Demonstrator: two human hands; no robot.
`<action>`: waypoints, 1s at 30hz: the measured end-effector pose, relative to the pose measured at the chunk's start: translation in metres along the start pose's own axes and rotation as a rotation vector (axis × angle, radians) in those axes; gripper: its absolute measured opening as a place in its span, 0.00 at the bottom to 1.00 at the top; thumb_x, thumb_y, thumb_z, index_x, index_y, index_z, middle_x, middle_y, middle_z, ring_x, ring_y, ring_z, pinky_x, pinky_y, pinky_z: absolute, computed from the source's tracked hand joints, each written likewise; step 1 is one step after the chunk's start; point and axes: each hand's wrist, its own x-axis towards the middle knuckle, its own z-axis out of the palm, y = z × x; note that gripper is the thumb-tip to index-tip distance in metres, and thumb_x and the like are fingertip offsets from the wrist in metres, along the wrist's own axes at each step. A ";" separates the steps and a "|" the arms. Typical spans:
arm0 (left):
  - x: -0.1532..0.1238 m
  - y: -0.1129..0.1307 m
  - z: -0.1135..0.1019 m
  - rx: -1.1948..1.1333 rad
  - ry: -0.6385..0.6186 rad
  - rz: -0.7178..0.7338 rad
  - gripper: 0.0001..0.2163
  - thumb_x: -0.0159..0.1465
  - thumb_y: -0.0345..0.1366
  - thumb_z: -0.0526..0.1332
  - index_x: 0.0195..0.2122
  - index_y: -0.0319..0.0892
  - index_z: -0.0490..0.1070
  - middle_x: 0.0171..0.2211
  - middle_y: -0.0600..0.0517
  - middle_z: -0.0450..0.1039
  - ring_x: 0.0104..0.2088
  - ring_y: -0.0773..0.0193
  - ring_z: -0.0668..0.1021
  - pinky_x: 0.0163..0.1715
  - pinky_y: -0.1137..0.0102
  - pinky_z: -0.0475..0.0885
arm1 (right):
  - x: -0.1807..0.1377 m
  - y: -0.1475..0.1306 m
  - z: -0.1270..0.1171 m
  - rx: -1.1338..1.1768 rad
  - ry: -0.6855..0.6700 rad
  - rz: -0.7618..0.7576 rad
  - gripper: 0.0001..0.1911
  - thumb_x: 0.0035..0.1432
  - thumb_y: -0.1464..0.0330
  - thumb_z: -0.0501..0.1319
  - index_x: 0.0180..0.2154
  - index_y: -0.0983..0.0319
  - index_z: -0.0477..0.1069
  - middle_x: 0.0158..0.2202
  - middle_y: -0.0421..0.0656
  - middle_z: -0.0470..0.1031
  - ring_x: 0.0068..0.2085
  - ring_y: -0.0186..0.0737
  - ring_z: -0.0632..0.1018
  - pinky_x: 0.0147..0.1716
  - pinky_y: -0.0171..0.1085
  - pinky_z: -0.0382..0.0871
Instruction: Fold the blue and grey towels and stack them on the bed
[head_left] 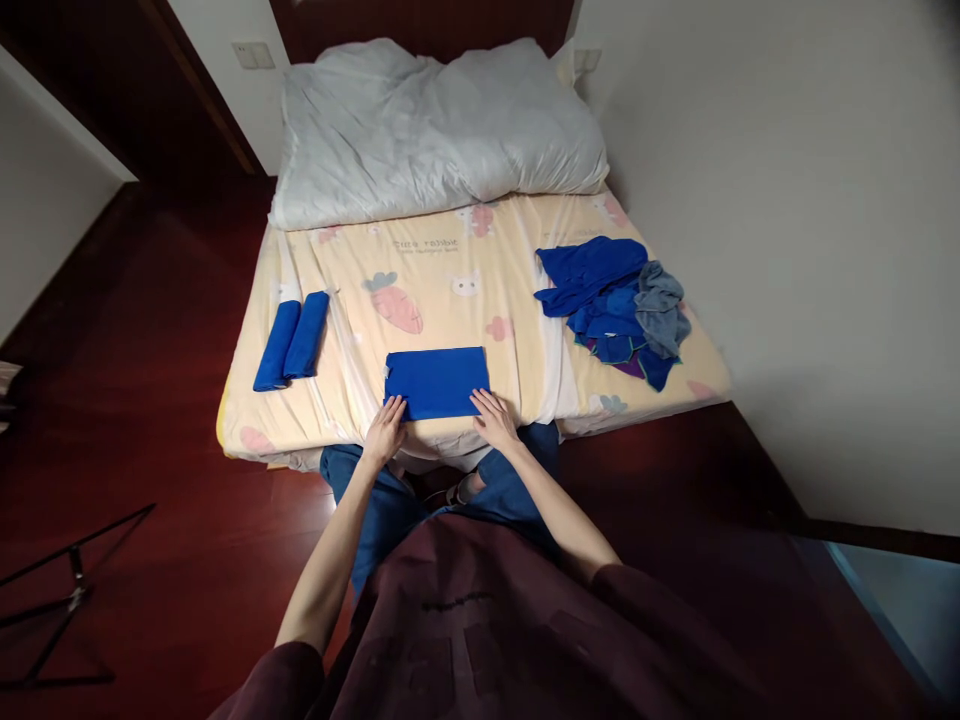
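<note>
A blue towel (437, 380), folded into a flat rectangle, lies near the front edge of the bed; a small white tag shows at its left side. My left hand (385, 430) rests on its near left corner with the fingers stretched out. At the near right corner, the fingers of my right hand (494, 418) lie flat across the towel's edge. Neither hand is wrapped round anything. Off to the left, two rolled or folded blue towels (291, 342) sit side by side. A loose heap of blue towels (604, 290) is on the right, with a grey cloth (661, 308) on top and a bit of purple underneath.
The bed (442, 290) has a pale yellow sheet with carrot and rabbit prints. A bulky white quilt (442, 130) covers its head end. A wall (787, 250) runs along the right. Black stand legs (75, 590) are on the dark red floor (172, 400) at lower left.
</note>
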 end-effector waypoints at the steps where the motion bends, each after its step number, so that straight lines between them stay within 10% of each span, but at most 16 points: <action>1: 0.003 0.000 0.004 0.022 -0.004 -0.012 0.30 0.64 0.30 0.54 0.70 0.38 0.58 0.71 0.44 0.55 0.72 0.50 0.56 0.71 0.51 0.54 | 0.002 0.002 0.005 -0.021 -0.006 0.012 0.29 0.64 0.72 0.55 0.65 0.63 0.65 0.68 0.46 0.64 0.70 0.45 0.63 0.70 0.49 0.54; 16: 0.012 -0.020 -0.004 0.122 -0.067 -0.051 0.29 0.63 0.21 0.48 0.65 0.37 0.66 0.66 0.39 0.64 0.68 0.51 0.65 0.70 0.52 0.54 | 0.011 0.013 0.006 -0.092 -0.088 0.078 0.31 0.59 0.81 0.52 0.62 0.62 0.71 0.64 0.46 0.70 0.67 0.47 0.67 0.64 0.49 0.62; 30: -0.030 -0.032 0.002 -0.423 0.252 -0.302 0.18 0.62 0.39 0.59 0.52 0.43 0.77 0.49 0.45 0.79 0.51 0.50 0.76 0.53 0.55 0.74 | -0.018 0.054 0.021 0.577 0.189 0.242 0.28 0.47 0.78 0.59 0.50 0.58 0.80 0.48 0.46 0.81 0.51 0.49 0.78 0.55 0.50 0.74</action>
